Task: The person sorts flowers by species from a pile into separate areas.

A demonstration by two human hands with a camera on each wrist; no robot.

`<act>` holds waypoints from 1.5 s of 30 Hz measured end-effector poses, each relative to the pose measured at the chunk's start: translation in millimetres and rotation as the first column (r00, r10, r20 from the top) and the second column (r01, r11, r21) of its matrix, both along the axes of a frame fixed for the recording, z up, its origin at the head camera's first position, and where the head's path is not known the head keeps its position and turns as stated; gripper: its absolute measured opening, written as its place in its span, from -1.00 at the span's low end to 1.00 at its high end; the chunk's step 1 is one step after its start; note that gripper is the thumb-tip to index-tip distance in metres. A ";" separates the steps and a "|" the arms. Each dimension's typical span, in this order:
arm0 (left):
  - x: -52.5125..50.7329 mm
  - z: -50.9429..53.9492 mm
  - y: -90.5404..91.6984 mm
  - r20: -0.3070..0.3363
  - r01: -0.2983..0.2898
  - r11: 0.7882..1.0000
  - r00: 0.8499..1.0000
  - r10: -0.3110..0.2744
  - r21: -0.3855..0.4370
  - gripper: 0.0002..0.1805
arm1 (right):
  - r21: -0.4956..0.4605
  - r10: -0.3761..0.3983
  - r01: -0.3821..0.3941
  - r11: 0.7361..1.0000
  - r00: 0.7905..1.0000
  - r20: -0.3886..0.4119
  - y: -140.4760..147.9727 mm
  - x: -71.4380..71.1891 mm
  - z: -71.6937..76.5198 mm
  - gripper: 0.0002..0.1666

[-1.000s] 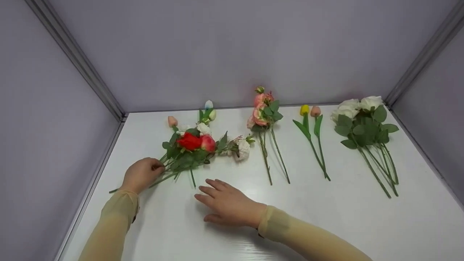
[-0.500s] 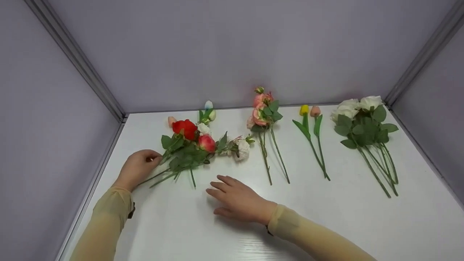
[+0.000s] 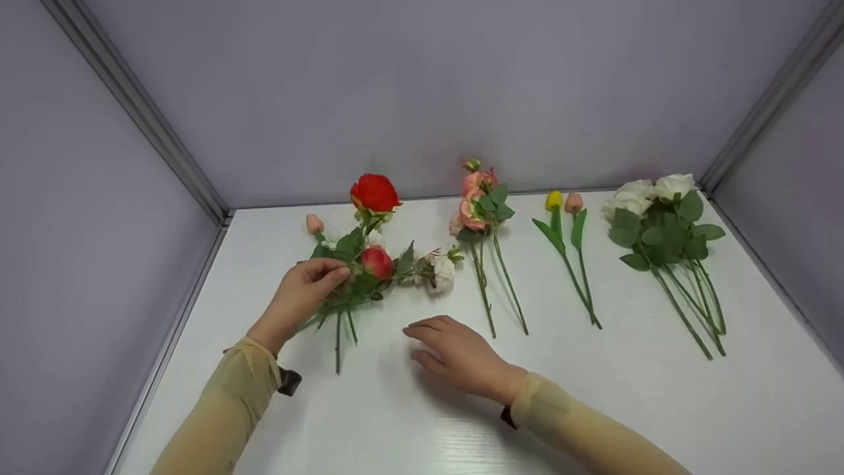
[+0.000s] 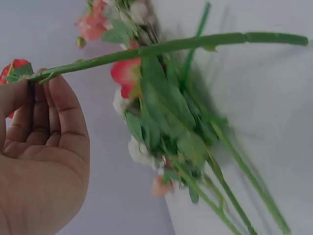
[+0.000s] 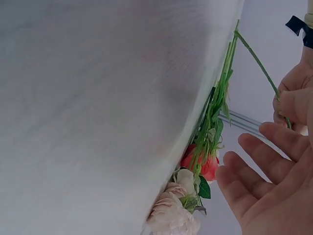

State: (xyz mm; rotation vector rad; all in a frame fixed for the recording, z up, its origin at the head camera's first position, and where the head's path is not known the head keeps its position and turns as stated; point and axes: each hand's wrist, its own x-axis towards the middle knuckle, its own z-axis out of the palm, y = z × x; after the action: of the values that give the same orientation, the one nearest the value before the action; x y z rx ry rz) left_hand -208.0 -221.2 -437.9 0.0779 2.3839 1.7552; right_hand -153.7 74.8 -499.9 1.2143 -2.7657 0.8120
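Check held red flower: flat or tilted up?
Tilted up: the left hand pinches its stem, slanting off the table in right wrist view. Stem-end contact: cannot tell.

Enclosure with flat, pale grey-violet panels: a back wall [image 3: 422, 99] spans the upper frame, a left wall [image 3: 72, 237] fills the left edge, and a right wall [image 3: 798, 191] fills the right edge. Grooved grey metal strips line both corners, the left strip [image 3: 140, 105] running down from the upper left, the right strip [image 3: 775, 99] from the upper right. A white surface [image 3: 633, 376] meets the back wall at mid-height. Light is soft; a brighter patch [image 3: 465, 452] at lower centre reveals fine grain.
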 end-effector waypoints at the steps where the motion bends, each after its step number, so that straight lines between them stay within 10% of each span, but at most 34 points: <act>1: 1.3 -0.1 9.9 -0.003 -0.009 0.999 1.000 0.010 0.041 -0.62 | -0.029 -0.030 0.031 0.999 0.999 0.028 2.7 1.2 0.7 -0.55; 11: 10.1 -5.9 99.8 -0.070 -0.051 0.933 0.994 0.081 0.356 -0.69 | -0.296 -0.123 0.278 0.914 0.884 0.452 31.3 17.4 3.0 -0.63; 21: 11.3 -13.8 152.4 -0.077 0.021 0.864 0.997 0.020 0.503 -0.72 | -0.384 -0.225 0.430 0.817 0.851 0.474 57.5 30.8 -3.9 -0.77; 30: 15.0 -24.0 171.1 -0.048 0.063 0.844 0.998 -0.045 0.533 -0.69 | -0.359 -0.215 0.477 0.803 0.792 0.572 69.6 32.4 -6.8 -0.69; 45: 17.1 -34.8 170.7 0.023 0.007 0.859 1.000 -0.021 0.512 -0.69 | -0.342 -0.207 0.499 0.796 0.756 0.621 70.8 35.0 -9.0 -0.75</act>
State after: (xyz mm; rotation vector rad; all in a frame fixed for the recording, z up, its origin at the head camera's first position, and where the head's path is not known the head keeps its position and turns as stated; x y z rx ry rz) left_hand -190.9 -50.5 -472.7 0.1390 1.8217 2.3174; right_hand -118.6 145.6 -508.9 0.3383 -2.7235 1.9104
